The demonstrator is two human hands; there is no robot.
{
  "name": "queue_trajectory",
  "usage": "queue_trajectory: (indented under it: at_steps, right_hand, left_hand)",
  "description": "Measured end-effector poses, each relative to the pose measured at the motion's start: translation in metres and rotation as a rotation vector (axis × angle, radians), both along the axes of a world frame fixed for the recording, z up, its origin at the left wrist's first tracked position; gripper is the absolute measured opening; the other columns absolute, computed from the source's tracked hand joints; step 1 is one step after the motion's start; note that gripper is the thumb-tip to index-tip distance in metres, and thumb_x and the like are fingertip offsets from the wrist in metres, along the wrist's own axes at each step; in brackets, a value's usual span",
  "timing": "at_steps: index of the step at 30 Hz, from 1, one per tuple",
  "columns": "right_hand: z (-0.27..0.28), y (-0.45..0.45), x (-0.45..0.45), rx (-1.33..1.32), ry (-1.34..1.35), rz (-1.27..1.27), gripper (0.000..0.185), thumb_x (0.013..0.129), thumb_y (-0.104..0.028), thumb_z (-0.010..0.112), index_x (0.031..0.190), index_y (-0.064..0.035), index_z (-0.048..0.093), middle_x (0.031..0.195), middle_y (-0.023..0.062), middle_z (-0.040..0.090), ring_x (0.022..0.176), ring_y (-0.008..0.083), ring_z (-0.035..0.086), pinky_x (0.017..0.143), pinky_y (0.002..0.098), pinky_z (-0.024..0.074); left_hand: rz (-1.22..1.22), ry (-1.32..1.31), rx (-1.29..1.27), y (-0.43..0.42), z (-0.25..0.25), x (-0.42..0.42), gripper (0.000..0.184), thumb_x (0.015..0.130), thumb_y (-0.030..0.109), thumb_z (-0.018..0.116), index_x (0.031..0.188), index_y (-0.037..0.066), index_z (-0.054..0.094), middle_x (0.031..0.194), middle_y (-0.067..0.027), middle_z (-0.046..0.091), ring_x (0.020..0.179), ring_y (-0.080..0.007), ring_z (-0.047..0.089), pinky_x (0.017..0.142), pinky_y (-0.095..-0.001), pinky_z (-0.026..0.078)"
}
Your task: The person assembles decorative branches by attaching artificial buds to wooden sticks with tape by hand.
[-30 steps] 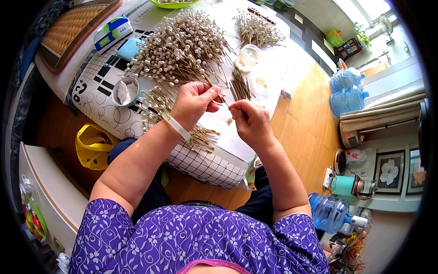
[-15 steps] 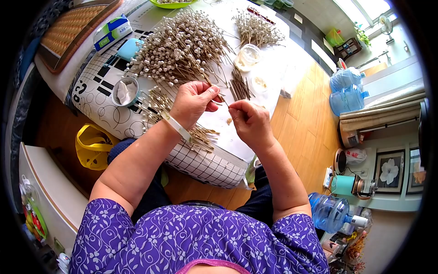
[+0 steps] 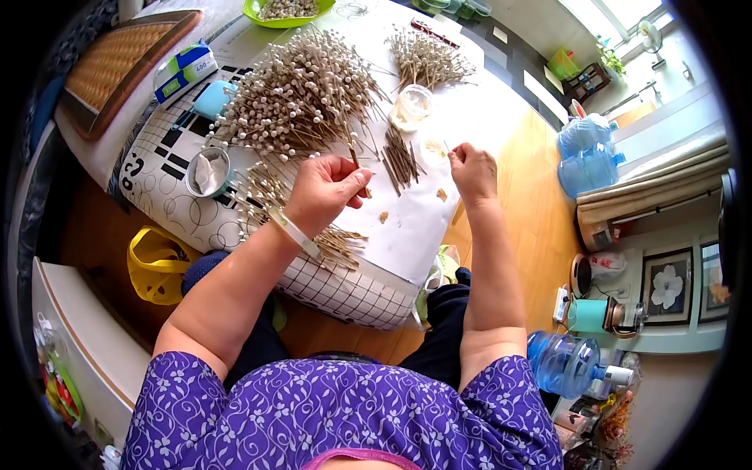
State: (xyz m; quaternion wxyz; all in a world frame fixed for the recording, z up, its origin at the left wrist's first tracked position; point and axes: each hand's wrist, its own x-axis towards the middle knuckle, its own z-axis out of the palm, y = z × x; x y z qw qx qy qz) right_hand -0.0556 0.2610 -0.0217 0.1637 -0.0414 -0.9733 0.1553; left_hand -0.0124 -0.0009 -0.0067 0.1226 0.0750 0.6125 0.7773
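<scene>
My left hand [image 3: 329, 192] is closed in a pinch round a thin brown stem [image 3: 354, 157]. Its upper end overlaps a large heap of white-budded stems [image 3: 294, 98], so I cannot tell which buds belong to it. Below my left wrist lies a smaller bunch of budded stems [image 3: 333, 249]. My right hand [image 3: 475, 174] is over the table's right edge, fingers pinched; a thin dark tip shows at them, too small to name. Just left of it are a small round dish with pale contents [image 3: 433, 151] and a bundle of bare brown sticks [image 3: 403, 160].
An open clear jar [image 3: 411, 110] stands before another bunch of budded stems [image 3: 429, 56]. On the left are a tin with white tissue [image 3: 209, 172], a light blue case [image 3: 214, 99] and a tissue pack [image 3: 185, 72]. A green bowl [image 3: 290, 9] sits at the back.
My right hand has moved away from my left, to the right and slightly up, beside the small dish. My left hand has kept its stem, now held more upright. The view has shifted slightly.
</scene>
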Motion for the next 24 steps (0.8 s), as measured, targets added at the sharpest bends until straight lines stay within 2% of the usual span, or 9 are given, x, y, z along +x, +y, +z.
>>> queue_trajectory:
  at_steps: [2, 7, 9, 10, 11, 12, 16, 20, 24]
  right_hand:
    - [-0.009, 0.002, -0.007, 0.065, -0.019, -0.024, 0.013, 0.074, -0.02, 0.063, 0.073, -0.0076, 0.061, 0.068, 0.0096, 0.062, 0.067, 0.0267, 0.06, 0.065, 0.0354, 0.0466]
    - [-0.007, -0.011, -0.01, 0.147, -0.059, -0.031, 0.017, 0.076, -0.023, 0.063, 0.07, -0.008, 0.06, 0.07, 0.0097, 0.062, 0.068, 0.0259, 0.06, 0.064, 0.0345, 0.047]
    - [0.0, -0.021, -0.005, 0.04, 0.124, 0.073, 0.02, 0.079, -0.023, 0.061, 0.068, -0.0073, 0.058, 0.068, 0.0111, 0.062, 0.063, 0.0256, 0.06, 0.059, 0.0329, 0.0469]
    - [0.019, -0.041, 0.007, -0.12, 0.047, 0.081, 0.017, 0.081, -0.019, 0.061, 0.07, -0.0053, 0.061, 0.065, 0.0093, 0.063, 0.055, 0.0184, 0.058, 0.052, 0.0281, 0.0449]
    - [-0.01, -0.057, 0.008, -0.895, 0.054, 0.386, 0.015, 0.079, -0.016, 0.065, 0.075, -0.0019, 0.064, 0.063, 0.0051, 0.062, 0.053, 0.0096, 0.054, 0.049, 0.0237, 0.042]
    - [0.008, -0.078, 0.024, -1.073, -0.156, 0.417, 0.015, 0.078, -0.014, 0.067, 0.08, 0.0009, 0.065, 0.062, 0.001, 0.06, 0.056, 0.005, 0.05, 0.051, 0.0201, 0.0404]
    - [0.003, -0.103, 0.037, -1.179, -0.277, 0.562, 0.019, 0.077, -0.015, 0.067, 0.066, -0.0018, 0.059, 0.06, -0.0035, 0.054, 0.053, 0.002, 0.043, 0.045, 0.019, 0.0345]
    - [0.015, -0.103, 0.043, -1.233, -0.317, 0.449, 0.023, 0.078, -0.017, 0.067, 0.063, -0.0024, 0.057, 0.058, -0.0049, 0.052, 0.053, 0.0013, 0.041, 0.045, 0.0187, 0.0326]
    - [0.016, -0.097, 0.042, -1.352, -0.377, 0.418, 0.024, 0.079, -0.02, 0.066, 0.065, -0.0031, 0.058, 0.055, -0.0052, 0.048, 0.049, 0.001, 0.038, 0.042, 0.018, 0.0286]
  left_hand:
    - [-0.025, -0.028, -0.034, -0.001, 0.002, 0.001, 0.015, 0.081, 0.013, 0.062, 0.079, -0.002, 0.06, 0.068, -0.0059, 0.061, 0.058, -0.0086, 0.057, 0.051, -0.0198, 0.046]
    - [-0.082, -0.045, -0.063, -0.004, 0.0, 0.002, 0.016, 0.081, 0.014, 0.063, 0.077, -0.001, 0.06, 0.066, -0.0044, 0.06, 0.055, -0.0069, 0.055, 0.05, -0.0187, 0.046]
    - [-0.084, -0.033, -0.068, -0.004, -0.001, 0.002, 0.016, 0.081, 0.013, 0.063, 0.077, -0.002, 0.06, 0.066, -0.0043, 0.06, 0.055, -0.0068, 0.055, 0.05, -0.0188, 0.046]
    - [-0.095, -0.02, -0.074, -0.004, -0.002, 0.002, 0.015, 0.081, 0.013, 0.063, 0.077, -0.002, 0.059, 0.066, -0.0041, 0.06, 0.055, -0.0067, 0.055, 0.05, -0.0188, 0.046]
    - [-0.124, 0.064, -0.11, -0.002, -0.007, 0.003, 0.012, 0.081, 0.01, 0.062, 0.081, -0.002, 0.061, 0.066, -0.0026, 0.06, 0.055, -0.005, 0.054, 0.05, -0.0184, 0.045]
    - [-0.126, 0.067, -0.11, 0.001, -0.011, 0.004, 0.012, 0.081, 0.01, 0.062, 0.081, -0.002, 0.061, 0.066, -0.0026, 0.06, 0.055, -0.005, 0.054, 0.05, -0.0184, 0.045]
    - [-0.129, 0.237, -0.138, 0.006, -0.01, 0.012, 0.009, 0.081, 0.003, 0.06, 0.088, -0.001, 0.063, 0.066, 0.0019, 0.059, 0.058, -0.0022, 0.05, 0.05, -0.0182, 0.042]
    - [-0.053, 0.338, -0.233, 0.009, -0.01, 0.014, 0.011, 0.081, 0.007, 0.058, 0.082, -0.002, 0.063, 0.06, -0.0013, 0.059, 0.056, -0.004, 0.051, 0.05, -0.0211, 0.042]
    - [-0.147, 0.133, -0.146, 0.009, -0.009, 0.012, 0.013, 0.082, 0.01, 0.058, 0.082, -0.002, 0.062, 0.063, -0.0017, 0.06, 0.053, -0.0047, 0.05, 0.049, -0.0195, 0.041]
